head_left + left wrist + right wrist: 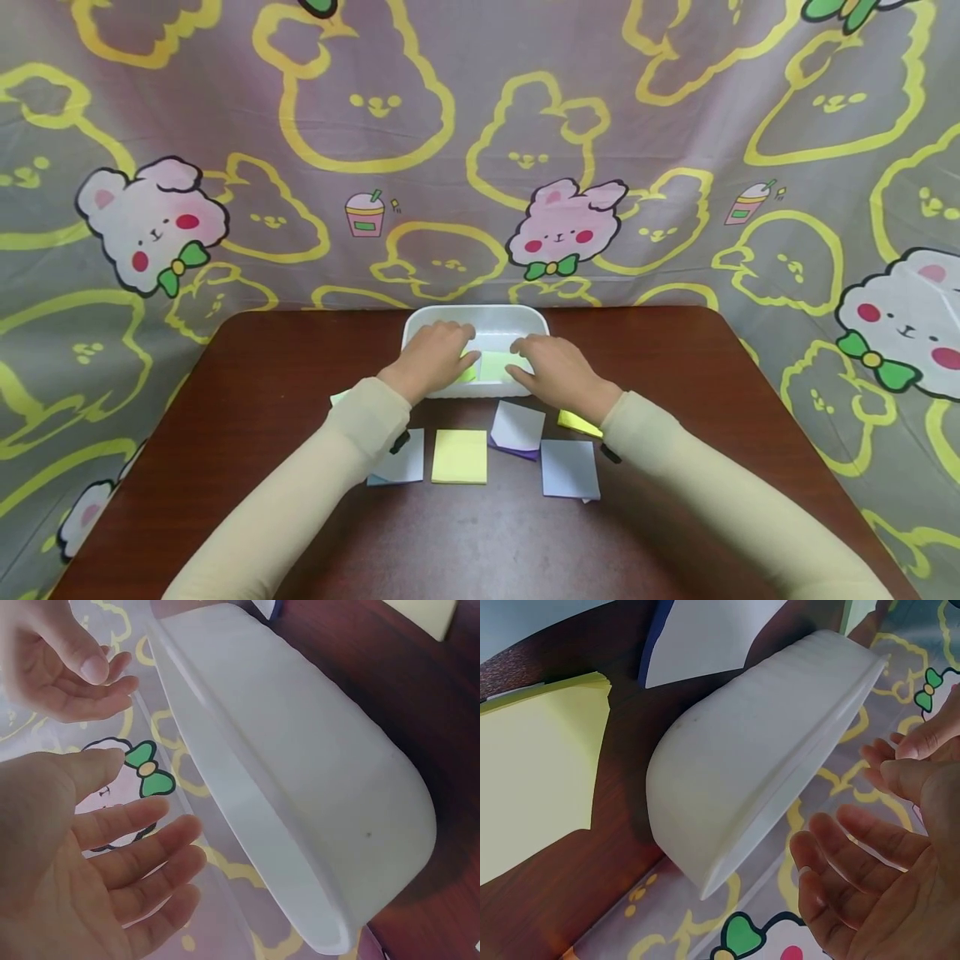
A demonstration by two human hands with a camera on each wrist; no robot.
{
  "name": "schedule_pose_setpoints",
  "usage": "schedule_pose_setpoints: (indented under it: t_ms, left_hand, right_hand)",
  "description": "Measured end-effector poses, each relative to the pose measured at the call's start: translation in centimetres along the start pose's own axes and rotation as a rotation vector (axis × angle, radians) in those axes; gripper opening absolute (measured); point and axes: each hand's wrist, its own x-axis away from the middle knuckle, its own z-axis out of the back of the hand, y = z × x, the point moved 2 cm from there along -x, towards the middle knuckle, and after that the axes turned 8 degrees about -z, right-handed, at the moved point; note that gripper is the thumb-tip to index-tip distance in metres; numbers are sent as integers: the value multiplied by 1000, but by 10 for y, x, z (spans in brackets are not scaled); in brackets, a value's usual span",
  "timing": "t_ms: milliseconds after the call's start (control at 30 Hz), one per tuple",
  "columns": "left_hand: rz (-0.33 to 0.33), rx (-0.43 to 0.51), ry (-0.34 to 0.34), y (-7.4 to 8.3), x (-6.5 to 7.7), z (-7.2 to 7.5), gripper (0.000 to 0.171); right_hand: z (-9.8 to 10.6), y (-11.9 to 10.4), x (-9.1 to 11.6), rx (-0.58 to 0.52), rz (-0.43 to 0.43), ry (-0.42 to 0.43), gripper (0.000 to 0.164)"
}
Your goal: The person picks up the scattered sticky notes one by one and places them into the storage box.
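A white plastic bin (487,320) stands near the table's far edge. Inside it lie a pale green sticky-note pad (497,365) and a yellow-green one (467,372), partly hidden by the hands. Over the bin's left part hovers my left hand (437,354), fingers loosely bent and holding nothing. My right hand (558,367) is above the right part, likewise relaxed with nothing in its fingers. In the left wrist view the left hand (120,855) is apart from the bin's rim; the right wrist view shows the right hand (877,877) apart from it too.
In front of the bin lie several sticky-note pads: a yellow one (460,457), a whitish one over purple (519,427), a grey-blue one (570,468) and another bluish one (408,457). A bright yellow pad (577,422) lies by the right wrist. Patterned cloth (450,192) hangs behind the table (660,358).
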Motion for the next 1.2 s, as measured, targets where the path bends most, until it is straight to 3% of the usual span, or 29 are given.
schedule_pose_setpoints:
  t_ms: [233,633,1200]
  left_hand:
    - [-33,-19,44,7,3,1,24]
    - [-59,3,57,17,-1,-2,23]
    - [-75,12,4,35,-3,-4,26]
  right_hand:
    - [3,2,4,-13,-5,1,36]
    - [7,5,11,-12,10,41,34]
    - [14,21,22,-31,-15,57,33]
